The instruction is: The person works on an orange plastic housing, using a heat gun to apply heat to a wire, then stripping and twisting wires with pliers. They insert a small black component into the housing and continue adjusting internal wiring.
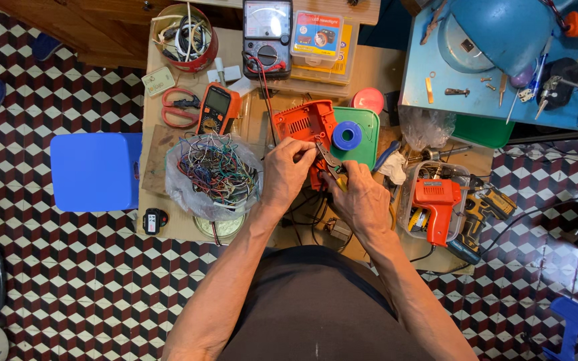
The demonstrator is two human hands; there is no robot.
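orange casing (304, 124), blue stool (95, 171), checkered floor (68, 281)

The orange housing (304, 124) looks like moulded plastic, matt and ribbed inside. The pliers (329, 162) show dull grey metal. A thin, crinkled clear plastic bag (185, 190) wraps the insulated wires (217, 168). The worktop (376, 70) is bare, pale, matt wood. The blue stool (95, 171) is smooth plastic, and the floor (68, 281) is glossy tile.

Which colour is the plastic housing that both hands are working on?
The plastic housing is orange-red, seen in the head view.
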